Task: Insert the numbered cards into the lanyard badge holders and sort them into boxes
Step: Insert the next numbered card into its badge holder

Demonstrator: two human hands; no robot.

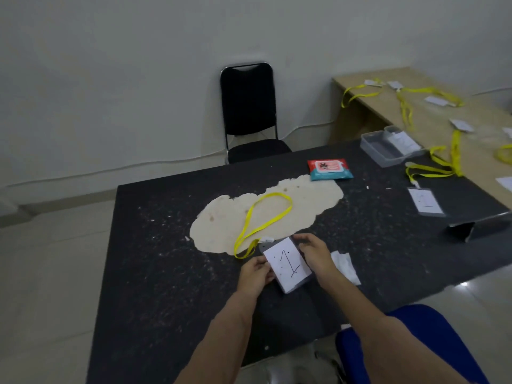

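near the front middle of the dark speckled tabletop point(166, 273): a white numbered card point(288, 263) with a hand-drawn 1, lying against the face of a grey badge holder point(295, 286), both tilted, lower corner toward the camera. gripped from both sides. on the left edge, left grip point(255, 273), fingers curled, thumb on the paper, pinching the numbered card against the holder. on the right, right grip point(315, 254), fingers bent over the badge holder's upper right edge, clasping it. cannot tell whether the card sits inside the sleeve or only on top of it.

clipped at the holder's top, a yellow lanyard point(263, 217), looped away across a pale worn patch point(304, 200) in the tabletop's surface. just right of the right grip, a crumpled white paper point(345, 266), flat on the dark surface.

beyond the patch, a red and teal wipes packet point(329, 169). at the far right corner, two clear plastic boxes point(370, 146) side by side, the right one with white cards inside. near them, a second badge holder point(425, 202) lying flat with a card in it, a second yellow lanyard point(429, 169) trailing from its top toward the boxes.

further right, a wooden tabletop point(371, 106) strewn with more yellow lanyards and small white cards. against the wall, a black chair point(249, 106). at bottom right, a blue seat point(415, 342).
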